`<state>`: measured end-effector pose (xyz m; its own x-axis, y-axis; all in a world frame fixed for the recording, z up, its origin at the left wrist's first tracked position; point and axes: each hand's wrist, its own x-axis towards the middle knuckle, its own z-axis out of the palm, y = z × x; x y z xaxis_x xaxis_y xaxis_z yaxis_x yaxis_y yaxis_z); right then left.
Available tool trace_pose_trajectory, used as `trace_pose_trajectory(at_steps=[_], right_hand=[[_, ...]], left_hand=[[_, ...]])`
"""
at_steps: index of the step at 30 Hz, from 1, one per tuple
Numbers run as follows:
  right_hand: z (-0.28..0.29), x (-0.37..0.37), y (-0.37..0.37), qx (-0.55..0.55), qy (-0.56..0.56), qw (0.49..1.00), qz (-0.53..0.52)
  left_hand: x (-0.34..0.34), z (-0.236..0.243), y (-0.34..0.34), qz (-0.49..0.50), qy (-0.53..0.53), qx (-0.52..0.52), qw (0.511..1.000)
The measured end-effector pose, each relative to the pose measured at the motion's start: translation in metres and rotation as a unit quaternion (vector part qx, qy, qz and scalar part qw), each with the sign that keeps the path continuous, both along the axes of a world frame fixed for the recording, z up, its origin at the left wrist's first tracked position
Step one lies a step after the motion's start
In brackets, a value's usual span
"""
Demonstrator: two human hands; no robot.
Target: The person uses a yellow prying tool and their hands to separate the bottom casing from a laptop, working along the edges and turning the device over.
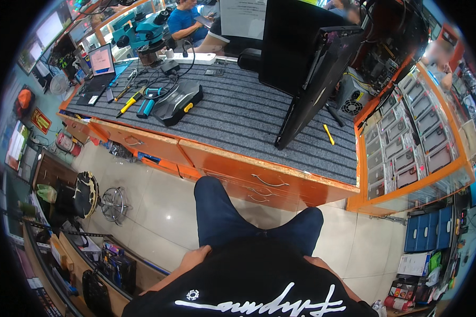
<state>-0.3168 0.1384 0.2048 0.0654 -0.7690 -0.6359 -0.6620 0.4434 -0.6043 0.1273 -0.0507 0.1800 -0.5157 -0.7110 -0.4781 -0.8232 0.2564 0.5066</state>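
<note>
My left hand (198,253) rests at my left thigh beside my black shirt hem, its fingers mostly hidden. My right hand (312,262) is at my right thigh, fingers also hidden. In front of me stands a workbench with a striped grey mat (227,121). On it are a black case with a yellow latch (174,105), a blue tool (145,105), yellow-handled tools (129,103), a black laptop (95,84), a teal microscope (137,31), a phone (214,72), a large black monitor-like panel (309,90) standing tilted on edge, and a small yellow tool (329,134).
A person in blue (181,21) sits beyond the bench; another person (441,71) is at right. An orange glass display case (412,137), blue drawers (428,230), a round stool (87,193) and a cluttered lower shelf (143,261) surround me. A computer power supply (349,92) sits behind the panel.
</note>
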Motion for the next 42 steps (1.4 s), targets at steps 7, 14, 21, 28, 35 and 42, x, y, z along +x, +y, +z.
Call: trace_pose_trajectory(at_steps=[7,14,21,28,35,42], right_hand=[[-0.061,-0.009,0.007,-0.152,0.066,0.985,0.046],[-0.035,0.013,-0.023,-0.192,0.088,0.977,-0.025],[-0.055,0.009,-0.01,-0.292,0.047,0.95,-0.098],[0.004,-0.006,-0.038,-0.314,0.028,0.949,-0.011],[0.124,-0.071,-0.189,-0.474,0.145,0.856,-0.147],[0.143,-0.149,-0.371,-0.588,-0.113,0.754,-0.27]], left_hand=[[-0.009,-0.009,-0.028,-0.155,0.123,-0.045,0.979],[-0.029,0.004,-0.036,-0.159,0.117,-0.054,0.979],[-0.092,-0.001,-0.074,-0.184,0.286,-0.04,0.94],[-0.073,-0.025,-0.087,-0.175,0.216,0.224,0.934],[-0.125,0.098,-0.162,-0.031,0.412,-0.001,0.911],[-0.266,0.174,-0.22,0.009,0.554,-0.218,0.803]])
